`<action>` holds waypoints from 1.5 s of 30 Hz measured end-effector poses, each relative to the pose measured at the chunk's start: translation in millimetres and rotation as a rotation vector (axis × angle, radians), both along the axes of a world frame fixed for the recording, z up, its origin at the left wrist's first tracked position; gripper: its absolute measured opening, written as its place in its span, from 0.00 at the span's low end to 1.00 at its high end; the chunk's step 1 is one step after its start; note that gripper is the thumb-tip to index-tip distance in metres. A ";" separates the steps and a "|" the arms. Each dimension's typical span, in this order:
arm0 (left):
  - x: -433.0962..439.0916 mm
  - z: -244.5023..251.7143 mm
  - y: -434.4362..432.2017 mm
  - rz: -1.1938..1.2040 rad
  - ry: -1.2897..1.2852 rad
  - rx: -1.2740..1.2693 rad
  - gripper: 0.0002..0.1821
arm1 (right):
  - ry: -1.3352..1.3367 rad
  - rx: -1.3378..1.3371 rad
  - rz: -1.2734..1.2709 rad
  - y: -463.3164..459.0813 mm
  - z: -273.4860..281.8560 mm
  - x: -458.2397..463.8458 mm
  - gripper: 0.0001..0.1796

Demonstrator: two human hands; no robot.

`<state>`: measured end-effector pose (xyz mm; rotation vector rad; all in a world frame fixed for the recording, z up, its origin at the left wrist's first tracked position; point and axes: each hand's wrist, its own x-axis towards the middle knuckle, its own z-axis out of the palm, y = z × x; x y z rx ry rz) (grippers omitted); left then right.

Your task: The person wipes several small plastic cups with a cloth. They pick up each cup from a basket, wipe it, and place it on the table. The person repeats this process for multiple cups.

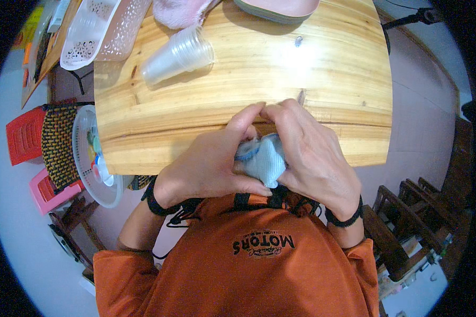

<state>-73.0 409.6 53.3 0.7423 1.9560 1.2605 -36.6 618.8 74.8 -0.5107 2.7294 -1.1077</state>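
Note:
Near the front edge of the wooden table (238, 95), a light blue ribbed cloth (266, 164) is bunched between both hands. Through it shows part of a clear, blue-rimmed item (248, 151), perhaps a plastic cup or lid; the hands hide most of it. My left hand (210, 162) curls round its left side, thumb below. My right hand (311, 154) holds the cloth from the right, fingers bent over it. The index fingertips of both hands meet above. A stack of clear plastic cups (176, 57) lies on its side farther back on the table.
Pink-topped stacked trays (281, 10) and a pink-and-white towel (180, 12) lie at the far edge. A white perforated plastic basket (115, 39) is at the back left. Left of the table, a round plastic basket (79, 158) holds small coloured items beside a woven chair (59, 146).

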 end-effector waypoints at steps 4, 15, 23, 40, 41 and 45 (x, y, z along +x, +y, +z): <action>-2.4 7.3 3.2 0.042 0.058 -0.028 0.65 | -0.066 -0.116 -0.081 -11.7 -15.2 -1.0 0.40; -7.3 14.1 5.4 0.113 0.629 0.041 0.47 | -0.456 -0.521 -0.294 -21.5 -37.4 5.2 0.35; -1.6 -11.6 8.7 0.281 0.302 0.216 0.18 | -0.188 -0.336 -0.214 -13.7 -43.5 9.8 0.34; 4.5 -13.2 14.9 0.295 0.405 0.273 0.17 | -0.513 -0.680 -0.256 -5.5 -46.7 19.5 0.25; 4.8 -13.5 14.5 0.309 0.363 0.240 0.16 | -0.417 -0.627 -0.257 -6.3 -46.9 19.8 0.26; 6.3 -12.8 17.0 0.359 0.339 0.195 0.16 | -0.133 -0.372 -0.189 -3.5 -45.3 17.3 0.28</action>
